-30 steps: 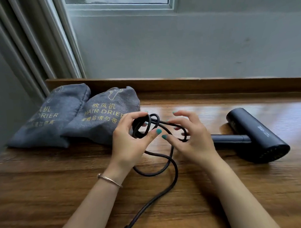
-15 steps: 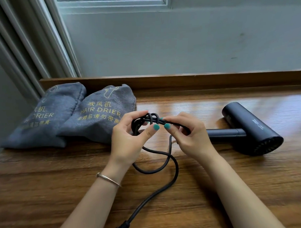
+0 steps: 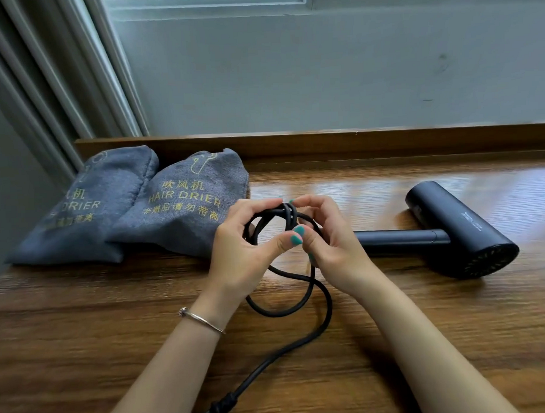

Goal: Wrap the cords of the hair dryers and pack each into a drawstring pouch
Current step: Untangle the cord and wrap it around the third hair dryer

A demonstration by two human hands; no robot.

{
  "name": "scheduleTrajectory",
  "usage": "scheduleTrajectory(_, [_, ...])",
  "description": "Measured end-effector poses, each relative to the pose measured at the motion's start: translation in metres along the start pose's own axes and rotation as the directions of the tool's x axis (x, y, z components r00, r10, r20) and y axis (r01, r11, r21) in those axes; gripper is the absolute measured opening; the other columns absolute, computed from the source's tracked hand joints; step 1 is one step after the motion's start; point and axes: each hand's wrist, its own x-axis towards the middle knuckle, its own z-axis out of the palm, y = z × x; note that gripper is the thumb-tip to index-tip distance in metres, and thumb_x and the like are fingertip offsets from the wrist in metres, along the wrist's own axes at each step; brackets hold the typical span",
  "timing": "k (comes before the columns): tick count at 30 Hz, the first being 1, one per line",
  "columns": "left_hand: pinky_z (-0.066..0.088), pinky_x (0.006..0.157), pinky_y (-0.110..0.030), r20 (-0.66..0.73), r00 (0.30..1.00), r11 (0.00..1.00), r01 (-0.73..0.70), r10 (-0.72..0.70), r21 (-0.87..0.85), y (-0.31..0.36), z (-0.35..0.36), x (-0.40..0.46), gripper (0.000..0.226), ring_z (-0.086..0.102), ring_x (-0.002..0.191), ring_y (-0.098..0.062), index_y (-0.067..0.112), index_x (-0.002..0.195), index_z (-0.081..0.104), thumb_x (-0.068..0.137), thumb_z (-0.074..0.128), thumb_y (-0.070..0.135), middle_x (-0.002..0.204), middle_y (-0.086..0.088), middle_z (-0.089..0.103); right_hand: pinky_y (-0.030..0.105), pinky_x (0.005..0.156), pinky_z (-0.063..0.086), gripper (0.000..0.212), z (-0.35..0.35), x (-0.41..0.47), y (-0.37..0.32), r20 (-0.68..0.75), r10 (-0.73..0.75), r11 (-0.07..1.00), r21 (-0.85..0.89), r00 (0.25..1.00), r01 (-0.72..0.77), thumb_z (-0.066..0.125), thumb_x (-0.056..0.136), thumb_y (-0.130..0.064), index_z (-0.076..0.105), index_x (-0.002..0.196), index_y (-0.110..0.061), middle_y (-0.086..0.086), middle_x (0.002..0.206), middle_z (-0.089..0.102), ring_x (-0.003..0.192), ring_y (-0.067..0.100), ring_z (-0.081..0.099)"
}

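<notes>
We are coiling the black cord of the hair dryer, which is lying on its side on the wooden table, its handle pointing toward our hands. The left hand is grasping a small bundle of loops, thumb and fingers closed around it so the turns are not springing apart. The right hand, touching the left, is pinching the strand at the top of the same bundle, probably guiding a further turn; exactly which strand it is holding we cannot tell, since the fingers are covering the crossing.

Nearer us than the dryer, one slack loop is resting on the table below the hands, and the remaining cord is trailing away to the plug at the picture's lower edge. We judge that this free length is still to be wound.

Well to the left of the dryer, two grey drawstring pouches are lying side by side against the raised back lip of the table; both are looking filled, so they are likely holding dryers already packed. No empty pouch is showing.

Between dryer and pouches the surface is bare apart from hands and cord, leaving room for drawing the slack in. The back lip is bounding the dryer's far side.
</notes>
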Motion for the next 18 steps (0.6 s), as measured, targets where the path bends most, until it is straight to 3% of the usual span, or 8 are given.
scheduleTrajectory(4, [0.048,0.083,-0.039,0.051,0.996,0.998,-0.07,0.07,0.004,0.001,0.001,0.0,0.047,0.057,0.104,-0.019,0.041,0.115,0.06,0.071,0.077,0.045,0.109,0.018,0.063,0.01,0.056,0.041,0.038,-0.001,-0.002,-0.005,0.008,-0.002,0.997,0.081,1.0,0.001,0.054,0.092,-0.022,0.038,0.126,-0.016,0.012,0.095,0.054,0.059,-0.002,0.051])
scheduleTrajectory(8, [0.041,0.077,-0.02,0.087,0.993,0.996,-0.088,0.085,0.032,0.003,0.002,0.0,0.046,0.051,0.104,-0.008,0.043,0.116,0.059,0.074,0.078,0.042,0.109,0.027,0.06,0.014,0.056,0.041,0.041,-0.001,-0.004,-0.011,-0.038,-0.019,0.989,0.149,0.999,0.024,0.065,0.087,-0.032,0.048,0.123,-0.021,0.012,0.09,0.06,0.06,0.007,0.048])
scheduleTrajectory(10, [0.038,0.08,-0.014,0.086,0.989,0.99,-0.123,0.117,0.07,0.001,0.003,-0.001,0.05,0.049,0.105,-0.004,0.039,0.117,0.059,0.072,0.078,0.046,0.111,0.024,0.06,0.029,0.059,0.049,0.041,0.0,-0.004,-0.01,-0.085,-0.021,0.989,0.146,0.996,0.033,0.065,0.08,-0.038,0.055,0.117,-0.026,0.009,0.088,0.066,0.068,0.032,0.055])
scheduleTrajectory(11, [0.038,0.082,-0.013,0.085,0.988,0.987,-0.136,0.129,0.087,0.0,0.003,-0.001,0.052,0.049,0.107,-0.003,0.036,0.118,0.06,0.07,0.078,0.046,0.113,0.022,0.059,0.044,0.063,0.052,0.038,0.0,-0.003,-0.009,-0.112,-0.024,0.99,0.136,0.993,0.039,0.066,0.079,-0.038,0.059,0.114,-0.027,0.009,0.09,0.068,0.074,0.044,0.057])
scheduleTrajectory(13, [0.039,0.081,-0.012,0.088,0.989,0.989,-0.122,0.114,0.084,-0.002,0.003,-0.001,0.055,0.05,0.105,-0.001,0.032,0.117,0.061,0.067,0.081,0.044,0.114,0.015,0.056,0.063,0.071,0.05,0.031,-0.001,-0.003,-0.007,-0.151,-0.027,0.993,0.111,0.988,0.044,0.069,0.078,-0.037,0.065,0.107,-0.03,0.009,0.094,0.071,0.083,0.057,0.054])
scheduleTrajectory(18, [0.042,0.064,-0.023,0.086,0.991,0.993,-0.105,0.1,0.056,-0.007,0.008,-0.002,0.033,0.05,0.076,-0.01,0.04,0.116,0.059,0.085,0.067,0.038,0.105,0.006,0.054,0.064,0.075,0.05,0.026,-0.008,-0.004,-0.009,-0.19,-0.049,0.997,0.043,0.981,0.059,0.069,0.077,-0.037,0.069,0.101,-0.029,0.005,0.095,0.072,0.088,0.048,0.061])
